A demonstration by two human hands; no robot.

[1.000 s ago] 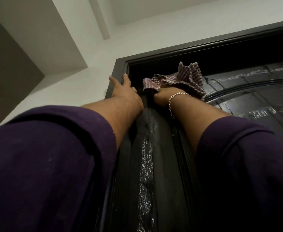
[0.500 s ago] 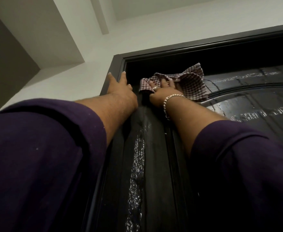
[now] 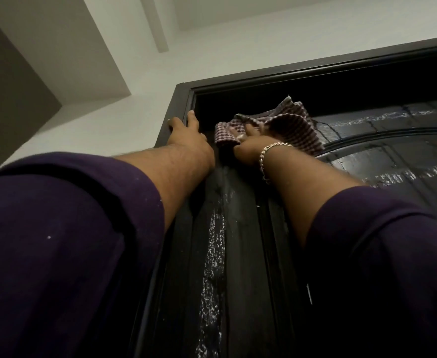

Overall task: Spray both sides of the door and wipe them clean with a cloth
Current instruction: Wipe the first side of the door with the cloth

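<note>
I look steeply up at a dark, wet door [image 3: 382, 177] streaked with white spray droplets. My right hand [image 3: 248, 148], with a gold chain bracelet at the wrist, holds a red-and-white checked cloth [image 3: 289, 127] pressed against the door's top left corner. My left hand [image 3: 186, 135] rests with straight fingers on the dark door frame [image 3: 176, 104] just left of the cloth. Both arms reach upward in purple sleeves. No spray bottle is in view.
A white wall [image 3: 238, 52] runs above the frame, and a stepped white ceiling recess [image 3: 88, 52] lies at upper left. A grey wall [image 3: 10, 86] stands at far left. A foamy streak [image 3: 212, 254] runs down the door's left stile.
The cloth has bunched up and shifted slightly under my right hand at the top corner. My left hand has stayed on the frame. The view has tilted a little.
</note>
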